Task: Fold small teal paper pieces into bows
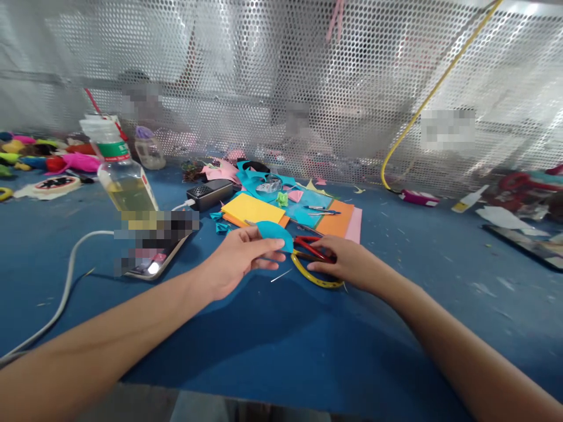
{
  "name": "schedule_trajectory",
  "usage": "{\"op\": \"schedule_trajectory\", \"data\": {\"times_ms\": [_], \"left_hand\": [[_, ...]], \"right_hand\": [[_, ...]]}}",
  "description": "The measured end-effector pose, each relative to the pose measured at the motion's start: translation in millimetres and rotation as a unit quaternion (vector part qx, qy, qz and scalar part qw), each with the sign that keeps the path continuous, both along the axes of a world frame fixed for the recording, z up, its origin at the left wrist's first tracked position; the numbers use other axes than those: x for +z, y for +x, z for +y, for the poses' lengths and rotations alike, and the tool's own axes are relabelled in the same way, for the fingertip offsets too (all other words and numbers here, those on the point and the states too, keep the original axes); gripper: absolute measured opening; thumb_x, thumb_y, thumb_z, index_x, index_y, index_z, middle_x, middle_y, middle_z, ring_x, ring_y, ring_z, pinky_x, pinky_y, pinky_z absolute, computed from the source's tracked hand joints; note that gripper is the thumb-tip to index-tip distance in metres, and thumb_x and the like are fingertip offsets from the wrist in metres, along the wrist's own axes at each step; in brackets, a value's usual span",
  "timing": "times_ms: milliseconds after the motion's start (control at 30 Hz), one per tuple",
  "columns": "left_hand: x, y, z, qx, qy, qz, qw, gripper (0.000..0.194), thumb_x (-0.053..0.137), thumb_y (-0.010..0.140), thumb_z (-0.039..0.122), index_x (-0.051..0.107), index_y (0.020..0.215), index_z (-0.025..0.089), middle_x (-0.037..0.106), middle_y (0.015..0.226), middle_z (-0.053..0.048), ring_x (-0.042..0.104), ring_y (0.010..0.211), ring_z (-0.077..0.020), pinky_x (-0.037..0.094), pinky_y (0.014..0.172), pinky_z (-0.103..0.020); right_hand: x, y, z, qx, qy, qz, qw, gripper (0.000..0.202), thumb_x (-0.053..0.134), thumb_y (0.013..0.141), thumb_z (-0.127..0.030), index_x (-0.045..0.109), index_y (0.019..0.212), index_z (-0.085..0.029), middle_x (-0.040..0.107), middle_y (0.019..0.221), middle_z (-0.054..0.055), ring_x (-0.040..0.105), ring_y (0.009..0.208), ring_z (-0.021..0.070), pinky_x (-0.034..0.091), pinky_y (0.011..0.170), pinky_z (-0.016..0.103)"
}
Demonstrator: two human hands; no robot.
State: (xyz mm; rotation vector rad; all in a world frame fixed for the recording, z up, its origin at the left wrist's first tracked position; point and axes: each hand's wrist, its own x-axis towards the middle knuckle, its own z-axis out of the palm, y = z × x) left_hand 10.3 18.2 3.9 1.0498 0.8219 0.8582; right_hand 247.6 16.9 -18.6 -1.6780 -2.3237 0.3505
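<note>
Between the thumb and fingers of my left hand (246, 255) is a rounded piece of blue paper (275, 230). My right hand (347, 259) grips a pair of scissors (310, 278) with one red and one yellow handle loop. The handles meet the paper's right edge, and the blades are hidden behind it. Just beyond my hands lie yellow paper sheets (253, 209), an orange sheet (336, 218) and a pink sheet (355, 225). Pens (323, 212) rest on the sheets, beside a crumpled green paper piece (282, 199).
On the left stand a bottle of yellowish liquid (125, 187), a phone (165, 255) and a black speaker-like box (211, 193) with a white cable (70, 264). A glue bottle (470, 199) lies at right. Behind rises a perforated metal panel (264, 88).
</note>
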Motion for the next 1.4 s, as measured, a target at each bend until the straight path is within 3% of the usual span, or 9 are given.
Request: {"op": "schedule_trajectory", "data": {"times_ms": [167,367,633,700,833,1033,1200,1333,1400], "left_hand": [[4.2,1.2,-8.1,-0.025,0.030,-0.019,0.999,0.012,0.073,0.068,0.027,0.068,0.072,0.016,0.069,0.071,-0.001,0.060,0.058,-0.0074,0.049,0.055,-0.018],[6.2,0.2,-11.4,-0.038,0.063,0.008,0.997,0.017,0.069,0.072,0.030,0.069,0.063,0.016,0.066,0.062,-0.001,0.056,0.050,-0.0065,0.047,0.052,-0.019],[8.9,-1.1,-12.6,-0.012,0.105,0.020,0.994,0.013,0.067,0.071,0.028,0.071,0.065,0.017,0.065,0.061,-0.001,0.055,0.052,-0.0082,0.047,0.050,-0.019],[9.4,-3.4,-12.3,0.005,0.138,0.037,0.990,0.016,0.067,0.071,0.029,0.070,0.062,0.017,0.065,0.058,-0.001,0.053,0.048,-0.0075,0.046,0.050,-0.020],[7.2,-7.8,-14.0,0.020,0.226,0.131,0.965,0.021,0.065,0.074,0.036,0.073,0.070,0.017,0.058,0.043,-0.001,0.046,0.037,-0.0074,0.039,0.043,-0.020],[3.9,-7.3,-18.5,0.002,0.237,0.095,0.967,0.033,0.063,0.070,0.018,0.070,0.101,0.024,0.071,0.091,-0.004,0.060,0.063,-0.0127,0.053,0.060,-0.025],[4.7,-7.6,-14.6,-0.027,0.192,-0.028,0.981,0.031,0.053,0.080,0.034,0.069,0.104,0.021,0.069,0.089,-0.004,0.059,0.075,-0.0162,0.055,0.066,-0.028],[7.4,-4.9,-11.6,0.088,0.186,-0.031,0.978,0.016,0.070,0.072,0.029,0.072,0.087,0.026,0.068,0.089,0.000,0.057,0.076,-0.0100,0.049,0.058,-0.015],[9.8,-3.3,-11.7,0.128,0.183,-0.047,0.974,0.026,0.076,0.065,0.021,0.070,0.089,0.029,0.068,0.083,0.004,0.056,0.072,-0.0062,0.046,0.058,-0.011]], "right_hand": [[-6.9,-8.9,-0.2,0.011,-0.005,-0.007,1.000,0.031,0.050,0.084,-0.037,0.060,0.105,-0.018,0.062,0.109,0.011,0.058,0.098,0.0235,0.043,0.085,0.035],[-1.0,-14.6,-9.6,-0.071,0.010,0.010,0.997,0.025,0.046,0.083,-0.033,0.057,0.097,-0.015,0.062,0.098,0.015,0.060,0.086,0.0270,0.043,0.074,0.038],[9.2,-19.6,-15.0,-0.073,-0.025,0.188,0.979,0.039,0.049,0.082,-0.046,0.049,0.110,-0.019,0.062,0.095,0.005,0.061,0.081,0.0169,0.048,0.067,0.028],[10.6,-26.7,-19.0,-0.068,-0.064,0.307,0.947,0.040,0.058,0.076,-0.047,0.050,0.102,-0.018,0.056,0.075,-0.001,0.054,0.059,0.0109,0.043,0.050,0.023],[9.4,-40.0,-27.9,-0.061,-0.138,0.530,0.835,0.039,0.065,0.070,-0.051,0.046,0.083,-0.020,0.040,0.060,-0.008,0.032,0.041,0.0035,0.027,0.035,0.017],[2.2,-49.6,-35.9,-0.014,-0.168,0.576,0.800,0.044,0.050,0.074,-0.065,0.040,0.077,-0.022,0.039,0.061,-0.008,0.024,0.038,0.0034,0.019,0.031,0.017],[3.1,-50.9,-40.9,-0.003,-0.149,0.540,0.828,0.053,0.046,0.070,-0.073,0.043,0.088,-0.023,0.039,0.064,-0.006,0.030,0.043,0.0058,0.028,0.036,0.021],[4.4,-51.6,-47.2,0.018,-0.141,0.510,0.848,0.062,0.035,0.069,-0.079,0.045,0.093,-0.023,0.038,0.066,-0.003,0.035,0.050,0.0096,0.037,0.045,0.026],[0.8,-50.9,-50.3,0.024,-0.113,0.484,0.867,0.064,0.036,0.068,-0.080,0.047,0.095,-0.023,0.041,0.067,-0.002,0.038,0.052,0.0111,0.041,0.046,0.027]]}}
